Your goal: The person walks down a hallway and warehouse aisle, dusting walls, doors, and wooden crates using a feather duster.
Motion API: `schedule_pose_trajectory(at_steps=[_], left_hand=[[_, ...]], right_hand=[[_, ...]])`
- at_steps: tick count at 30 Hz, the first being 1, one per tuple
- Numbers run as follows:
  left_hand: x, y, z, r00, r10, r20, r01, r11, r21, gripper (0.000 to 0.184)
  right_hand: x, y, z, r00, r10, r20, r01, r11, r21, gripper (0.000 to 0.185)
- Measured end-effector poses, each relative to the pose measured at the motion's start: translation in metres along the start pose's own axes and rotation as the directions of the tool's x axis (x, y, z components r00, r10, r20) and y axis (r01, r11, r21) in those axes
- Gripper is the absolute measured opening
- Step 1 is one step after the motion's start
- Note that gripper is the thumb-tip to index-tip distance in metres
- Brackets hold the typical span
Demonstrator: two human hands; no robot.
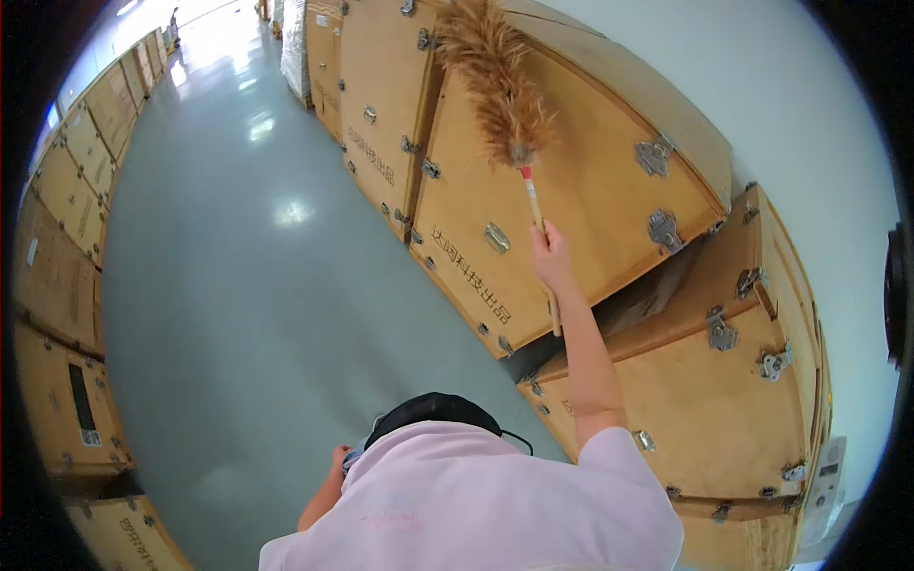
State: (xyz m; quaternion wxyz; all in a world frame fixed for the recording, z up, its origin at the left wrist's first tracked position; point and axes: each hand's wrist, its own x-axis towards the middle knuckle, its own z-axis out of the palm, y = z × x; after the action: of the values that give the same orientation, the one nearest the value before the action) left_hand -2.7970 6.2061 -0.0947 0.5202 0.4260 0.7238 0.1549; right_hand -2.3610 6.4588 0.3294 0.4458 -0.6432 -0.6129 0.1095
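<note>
My right hand (550,255) is wrapped round the thin wooden handle of a feather duster (500,90), the arm stretched forward. The duster's brown feathers lie against the upper part of a large wooden crate (595,157) with metal corner latches and black lettering. Its handle end sticks out below my fist. My left hand (340,459) is low by my waist, beside something bluish. My body hides most of its fingers, so whether it holds anything does not show.
Another wooden crate (690,390) stands close on the right, with a dark gap between it and the dusted one. More crates (57,285) line the left side of the grey floor (257,295). A white wall (790,105) runs behind the right row. Far off stands a person (174,29).
</note>
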Motion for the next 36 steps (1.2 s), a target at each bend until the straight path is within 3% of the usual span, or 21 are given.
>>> schedule_pose_trajectory(at_steps=[5,7,9,10,12,14,17,19,21,23,25,27,29,33,36], left_hand=[[0.007,-0.033,0.004,0.997,0.073,-0.004,-0.072,0.996,0.043,0.021],[0.013,-0.041,0.002,0.995,0.096,0.006,-0.096,0.992,0.076,0.020],[-0.003,-0.052,0.005,0.993,0.121,0.014,-0.121,0.986,0.115,0.020],[-0.005,-0.051,0.005,0.993,0.113,0.016,-0.114,0.986,0.120,0.020],[-0.009,-0.013,0.000,0.997,-0.079,0.012,0.077,0.991,0.108,0.021],[-0.012,0.011,-0.002,0.999,-0.047,-0.009,0.047,0.989,0.143,0.021],[-0.012,0.025,-0.001,0.999,-0.033,-0.016,0.035,0.989,0.141,0.022],[-0.007,0.020,0.000,0.999,-0.049,-0.001,0.048,0.993,0.107,0.023],[0.005,0.012,0.000,0.998,-0.010,0.067,-0.006,0.970,0.243,0.023],[0.002,0.009,0.003,0.999,-0.019,0.039,0.011,0.977,0.211,0.023],[0.000,0.006,0.003,0.999,-0.040,0.025,0.034,0.980,0.194,0.024],[0.013,-0.005,0.004,0.998,0.015,0.054,-0.031,0.952,0.304,0.023],[0.009,0.012,0.000,0.994,0.032,0.104,-0.054,0.974,0.220,0.024],[0.021,0.024,0.007,0.993,0.045,0.112,-0.076,0.955,0.287,0.023],[0.022,0.019,0.013,0.996,0.012,0.085,-0.034,0.965,0.258,0.024]], right_hand=[[-0.016,0.036,-0.036,0.998,-0.055,-0.012,0.052,0.982,-0.183,0.025],[-0.018,0.028,-0.062,0.998,-0.056,-0.013,0.043,0.886,-0.462,0.027],[-0.020,0.057,-0.078,0.999,-0.044,-0.026,0.025,0.861,-0.509,0.027],[-0.021,0.073,-0.084,0.998,-0.046,-0.050,0.011,0.833,-0.553,0.028],[-0.036,0.097,-0.096,0.999,-0.036,-0.026,0.014,0.811,-0.585,0.027],[-0.055,0.108,-0.107,1.000,-0.030,-0.006,0.019,0.785,-0.619,0.027],[-0.092,0.114,-0.120,0.992,0.115,0.051,-0.052,0.746,-0.663,0.027],[-0.112,0.111,-0.130,0.955,0.286,0.081,-0.102,0.569,-0.816,0.023],[-0.134,0.110,-0.144,0.961,0.274,0.045,-0.122,0.560,-0.820,0.022],[-0.144,0.116,-0.159,0.963,0.269,0.014,-0.141,0.549,-0.824,0.022],[-0.159,0.126,-0.181,0.977,-0.107,-0.186,-0.038,0.767,-0.640,0.022],[-0.155,0.095,-0.201,0.958,0.060,-0.279,-0.232,0.733,-0.639,0.021],[-0.152,0.094,-0.218,0.925,0.116,-0.362,-0.323,0.744,-0.585,0.023],[-0.169,0.129,-0.231,0.910,0.089,-0.405,-0.354,0.675,-0.647,0.023],[-0.208,0.178,-0.226,0.910,0.253,-0.328,-0.413,0.619,-0.668,0.023]])
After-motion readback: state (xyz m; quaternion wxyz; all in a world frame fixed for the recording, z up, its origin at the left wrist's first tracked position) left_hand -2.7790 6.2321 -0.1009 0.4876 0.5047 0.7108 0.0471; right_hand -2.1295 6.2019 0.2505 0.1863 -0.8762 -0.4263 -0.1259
